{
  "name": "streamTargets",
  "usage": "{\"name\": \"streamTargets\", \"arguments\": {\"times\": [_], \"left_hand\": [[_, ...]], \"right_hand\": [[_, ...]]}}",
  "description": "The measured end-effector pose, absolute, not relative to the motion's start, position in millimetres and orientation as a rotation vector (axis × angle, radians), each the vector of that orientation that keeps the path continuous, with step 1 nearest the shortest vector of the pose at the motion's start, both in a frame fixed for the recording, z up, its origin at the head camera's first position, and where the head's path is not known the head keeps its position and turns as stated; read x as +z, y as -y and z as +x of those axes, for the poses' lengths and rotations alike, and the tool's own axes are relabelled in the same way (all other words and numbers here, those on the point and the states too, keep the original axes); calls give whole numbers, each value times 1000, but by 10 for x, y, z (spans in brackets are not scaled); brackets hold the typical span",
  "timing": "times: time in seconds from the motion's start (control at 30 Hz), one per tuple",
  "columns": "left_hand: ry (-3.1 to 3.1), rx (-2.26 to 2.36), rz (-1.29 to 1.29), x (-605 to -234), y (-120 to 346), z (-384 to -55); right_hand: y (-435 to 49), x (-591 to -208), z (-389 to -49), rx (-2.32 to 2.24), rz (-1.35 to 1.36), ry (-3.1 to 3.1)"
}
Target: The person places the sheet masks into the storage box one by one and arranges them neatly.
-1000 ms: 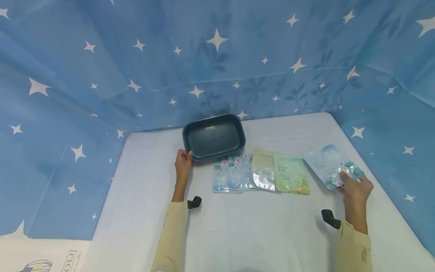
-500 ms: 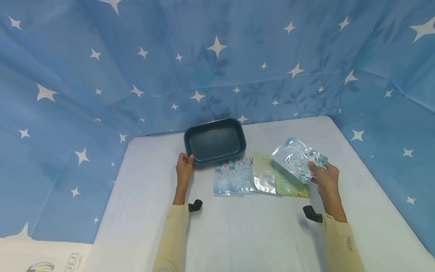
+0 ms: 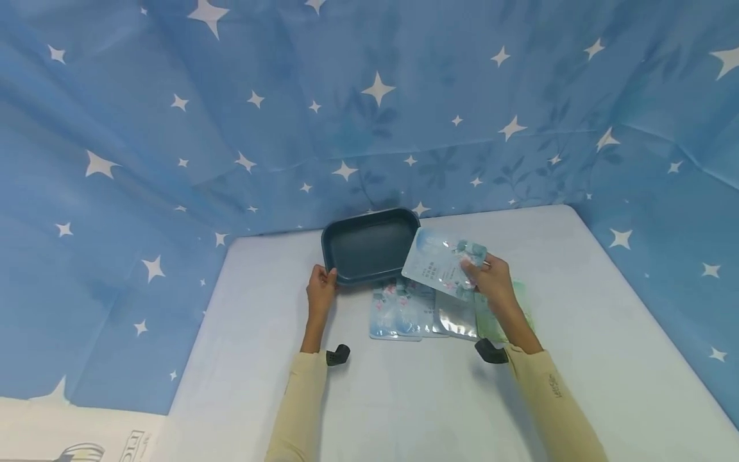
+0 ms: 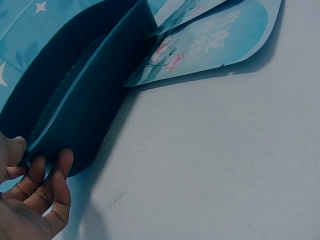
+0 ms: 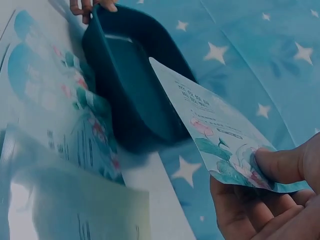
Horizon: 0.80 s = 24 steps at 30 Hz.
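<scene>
A dark teal plastic tray (image 3: 369,247) stands at the back of the table. My left hand (image 3: 320,292) pinches its near left corner, with the thumb over the rim and fingers outside the wall. My right hand (image 3: 491,279) holds a light-blue floral sachet, like a face-mask packet (image 3: 435,260), by one end between thumb and fingers. That packet's far corner overlaps the tray's right end in the head view. In the right wrist view, the pinched packet (image 5: 215,130) is tilted, its free end in front of the tray opening.
Before the tray lie two overlapping blue floral packets (image 3: 385,317), a silvery packet (image 3: 456,317) and a green packet (image 3: 522,301), the last partly hidden by my right arm. A blue star-patterned curtain (image 3: 323,115) hangs behind the white table (image 3: 404,398).
My right hand has carried the blue packet leftward from the table's right side, over the green and silvery packets, to the tray. My left hand has kept its hold on the tray corner.
</scene>
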<state>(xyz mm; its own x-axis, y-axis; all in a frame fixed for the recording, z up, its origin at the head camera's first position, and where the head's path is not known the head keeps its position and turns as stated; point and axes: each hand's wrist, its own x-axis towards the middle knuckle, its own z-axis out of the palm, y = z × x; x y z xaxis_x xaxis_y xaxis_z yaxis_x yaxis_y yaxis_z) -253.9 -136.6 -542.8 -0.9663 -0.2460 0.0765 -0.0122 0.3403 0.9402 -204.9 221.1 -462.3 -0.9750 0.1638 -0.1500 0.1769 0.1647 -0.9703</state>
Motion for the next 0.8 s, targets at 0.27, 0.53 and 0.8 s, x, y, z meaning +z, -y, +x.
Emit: {"name": "streamTargets", "arguments": {"times": [0.27, 0.53, 0.8], "left_hand": [[2391, -1669, 204, -5432, 1380, -2533], [2405, -1602, 197, -5421, 1369, -2549], [2395, -1589, 210, -5456, 1386, -2567]], "right_hand": [[-1863, -4677, -2369, -1948, 237, -2417], [-1747, -4748, -2605, -1892, 156, -2468], [-1501, -4755, -2757, -1778, 53, -2539]]}}
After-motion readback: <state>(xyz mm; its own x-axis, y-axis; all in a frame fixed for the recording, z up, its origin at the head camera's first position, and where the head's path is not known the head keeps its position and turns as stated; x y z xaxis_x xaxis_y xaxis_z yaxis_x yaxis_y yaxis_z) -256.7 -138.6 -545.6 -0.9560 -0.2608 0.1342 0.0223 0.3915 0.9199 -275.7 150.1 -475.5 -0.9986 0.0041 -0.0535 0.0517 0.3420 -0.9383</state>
